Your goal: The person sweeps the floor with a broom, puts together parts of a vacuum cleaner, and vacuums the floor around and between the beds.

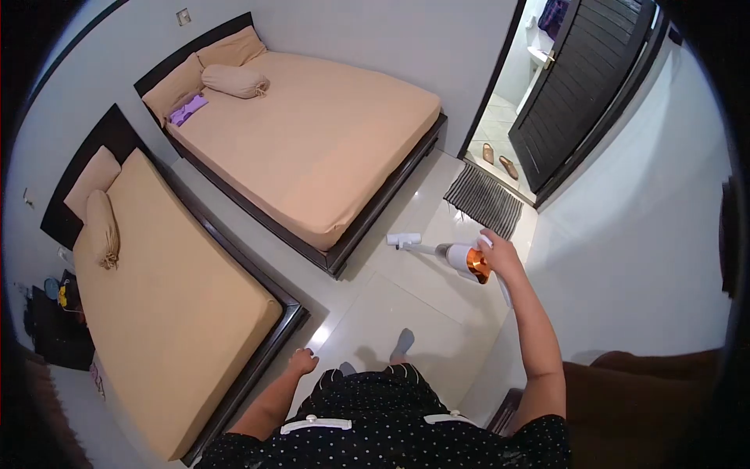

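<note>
My right hand [500, 256] is wrapped round the handle of a cordless stick vacuum cleaner [461, 260], white with a shiny orange end. Its thin tube runs left to a white floor head [404, 239], which rests on the pale tiles near the foot of the far bed. My left hand [301, 361] hangs low by my side with its fingers loosely curled and nothing visible in them. The nearest thing to it is the dark corner of the near bed's frame [294, 314].
Two beds with tan sheets, the far bed [312, 133] and the near bed [172, 297], fill the left. A striped mat [483, 199] lies before an open dark door [582, 86]. Slippers [508, 166] stand past the threshold. Brown fabric [641, 414] is at lower right.
</note>
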`<state>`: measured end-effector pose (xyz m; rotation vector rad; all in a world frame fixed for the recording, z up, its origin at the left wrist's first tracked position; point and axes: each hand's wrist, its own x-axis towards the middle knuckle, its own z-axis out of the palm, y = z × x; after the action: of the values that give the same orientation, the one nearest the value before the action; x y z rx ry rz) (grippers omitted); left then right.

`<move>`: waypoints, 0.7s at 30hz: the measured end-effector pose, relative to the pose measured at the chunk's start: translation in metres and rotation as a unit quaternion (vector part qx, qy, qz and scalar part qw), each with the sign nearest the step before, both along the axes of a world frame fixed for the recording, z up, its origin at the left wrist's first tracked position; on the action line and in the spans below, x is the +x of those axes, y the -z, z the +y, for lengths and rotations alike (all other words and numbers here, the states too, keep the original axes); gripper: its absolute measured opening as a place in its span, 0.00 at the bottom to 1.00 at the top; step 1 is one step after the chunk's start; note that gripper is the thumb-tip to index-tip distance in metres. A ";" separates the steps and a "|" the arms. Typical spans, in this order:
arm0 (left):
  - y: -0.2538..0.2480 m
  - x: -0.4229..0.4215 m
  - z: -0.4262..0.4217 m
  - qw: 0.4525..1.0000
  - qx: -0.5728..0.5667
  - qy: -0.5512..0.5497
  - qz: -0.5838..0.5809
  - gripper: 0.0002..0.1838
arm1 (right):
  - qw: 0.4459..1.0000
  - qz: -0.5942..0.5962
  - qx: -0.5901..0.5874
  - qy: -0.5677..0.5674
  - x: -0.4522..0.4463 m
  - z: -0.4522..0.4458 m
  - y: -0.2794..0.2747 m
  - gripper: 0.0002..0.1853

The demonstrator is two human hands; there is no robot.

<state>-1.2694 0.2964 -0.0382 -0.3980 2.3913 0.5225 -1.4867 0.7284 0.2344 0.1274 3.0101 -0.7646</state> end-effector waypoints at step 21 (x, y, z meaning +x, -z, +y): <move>0.010 -0.005 -0.012 1.000 0.006 0.019 -0.003 0.21 | 0.995 0.023 -0.023 0.090 -0.029 0.026 0.019 0.19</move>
<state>-1.2742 0.2847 -0.0480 -0.3484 2.3850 0.5180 -1.5155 0.7549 0.2153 0.3883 3.0515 -0.8607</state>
